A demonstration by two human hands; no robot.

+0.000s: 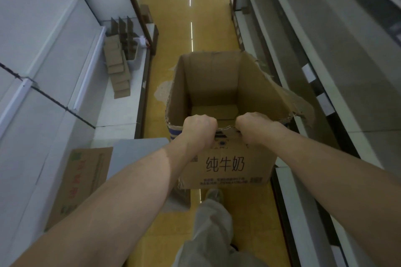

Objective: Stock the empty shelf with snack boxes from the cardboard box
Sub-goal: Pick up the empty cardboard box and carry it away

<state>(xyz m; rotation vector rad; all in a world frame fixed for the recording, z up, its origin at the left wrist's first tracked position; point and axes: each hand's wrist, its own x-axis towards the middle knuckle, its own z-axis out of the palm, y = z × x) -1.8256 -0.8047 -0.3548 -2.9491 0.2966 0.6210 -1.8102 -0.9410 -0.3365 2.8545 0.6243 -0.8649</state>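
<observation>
A brown cardboard box with black printed characters on its near side hangs over the aisle floor, open at the top. Its inside looks empty down to the bottom. My left hand grips the near top rim on the left, and my right hand grips the same rim on the right. A row of small brown snack boxes lies on the low white shelf to the left. The box's right flap is torn and ragged.
White shelving lines both sides of a narrow aisle with a glossy yellow floor. A second cardboard carton stands at lower left beside a grey panel. Cardboard dividers stand behind the snack boxes. My leg and shoe are below the box.
</observation>
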